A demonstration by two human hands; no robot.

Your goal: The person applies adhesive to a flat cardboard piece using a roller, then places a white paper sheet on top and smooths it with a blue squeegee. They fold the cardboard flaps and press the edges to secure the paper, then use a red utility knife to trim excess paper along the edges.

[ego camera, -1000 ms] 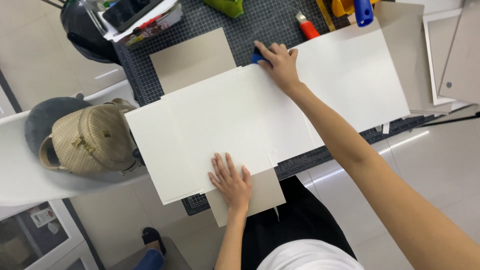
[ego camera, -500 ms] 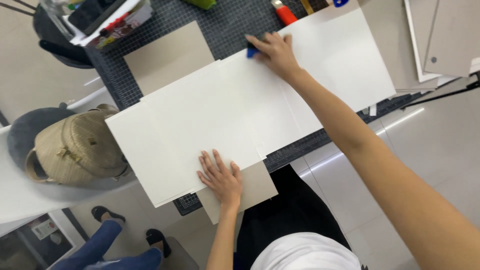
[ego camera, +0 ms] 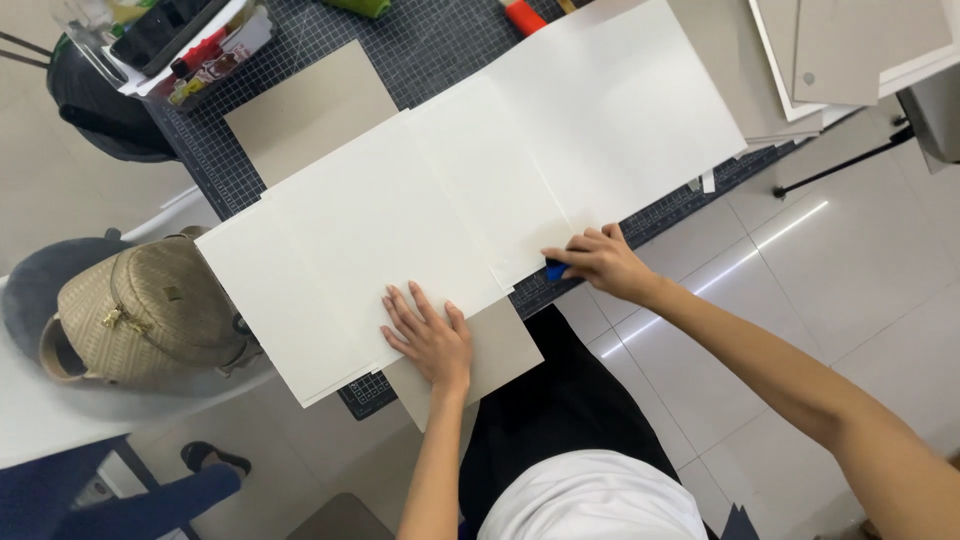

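Fingers of the right hand (ego camera: 598, 262) are pressed together around a small blue tool (ego camera: 556, 270), pinching it so that only a bit of blue peeks out. The tool sits on the near edge of the cutting mat (ego camera: 440, 50), right where the big white sheet (ego camera: 440, 190) ends.

The left hand (ego camera: 432, 338) lies flat with its fingers spread apart. It presses down on the near edge of the white sheet, and its palm rests on a grey board (ego camera: 500, 352) that sticks out from under the sheet and hangs past the mat's near edge.

The white sheet is very big (it covers most of the mat) and runs from the near left corner up to the far right part. A fold line runs across its middle. Another grey board (ego camera: 305, 108) peeks out from under the sheet near the far left corner of the mat.

A red thing (ego camera: 524, 14) lies at the far edge of the mat, and a green thing (ego camera: 360, 6) lies near it. A tray of pens and small stuff (ego camera: 195, 52) sits at the far left corner. More grey boards (ego camera: 860, 45) lie at the far right, off the mat.

A tan woven backpack (ego camera: 145, 310) sits on a white ledge (ego camera: 40, 415) to the left of the mat. Pale floor tiles (ego camera: 840, 290) shine on the right.
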